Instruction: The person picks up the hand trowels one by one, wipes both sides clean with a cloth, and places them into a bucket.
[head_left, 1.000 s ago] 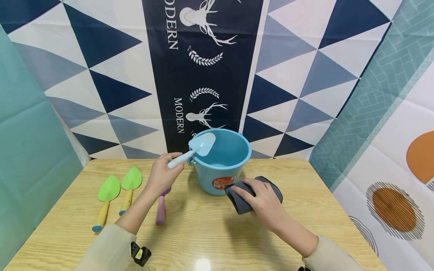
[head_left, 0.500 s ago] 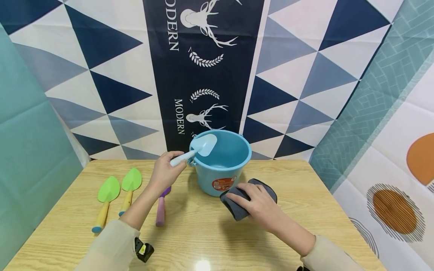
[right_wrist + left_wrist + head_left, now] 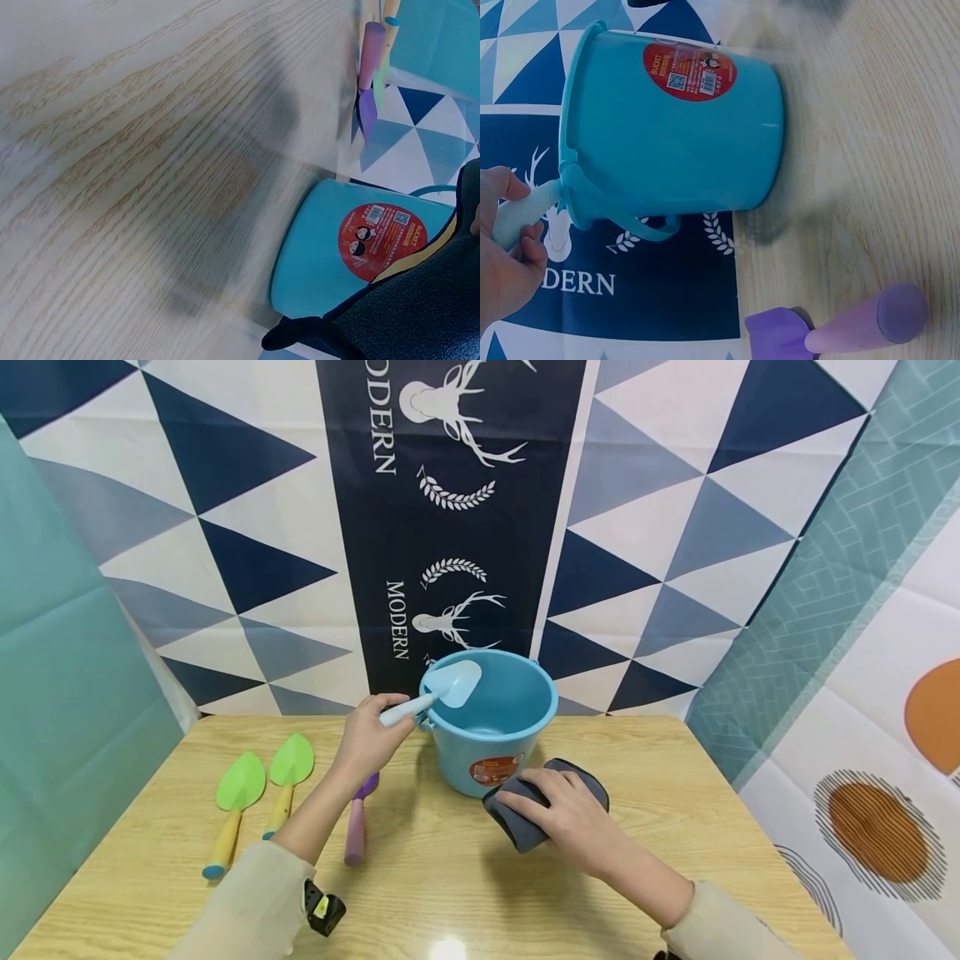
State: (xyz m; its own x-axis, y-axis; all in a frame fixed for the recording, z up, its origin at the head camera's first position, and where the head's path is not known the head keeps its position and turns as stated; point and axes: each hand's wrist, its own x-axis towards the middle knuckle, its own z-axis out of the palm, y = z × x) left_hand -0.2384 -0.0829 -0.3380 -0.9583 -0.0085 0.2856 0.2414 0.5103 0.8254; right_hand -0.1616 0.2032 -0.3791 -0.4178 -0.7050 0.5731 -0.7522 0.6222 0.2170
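Observation:
My left hand (image 3: pixel 369 737) grips the handle of a light blue toy shovel (image 3: pixel 456 683), whose blade reaches over the left rim of a blue bucket (image 3: pixel 489 737). In the left wrist view the fingers curl round the pale handle (image 3: pixel 526 214) beside the bucket's rim. My right hand (image 3: pixel 573 814) holds a folded dark grey cloth (image 3: pixel 525 828) above the table, in front of the bucket's lower right side. Seen from the right wrist, the cloth (image 3: pixel 420 307) covers part of the bucket, near its red label (image 3: pixel 379 240).
Two green shovels with yellow handles (image 3: pixel 242 781) (image 3: pixel 292 760) lie on the left of the wooden table (image 3: pixel 420 893). A purple shovel (image 3: pixel 356 831) lies between them and the bucket. A patterned cloth wall (image 3: pixel 285 527) rises behind the table.
My right hand has moved a little left and toward the person with the grey cloth. My left hand and the light blue shovel have shifted slightly right.

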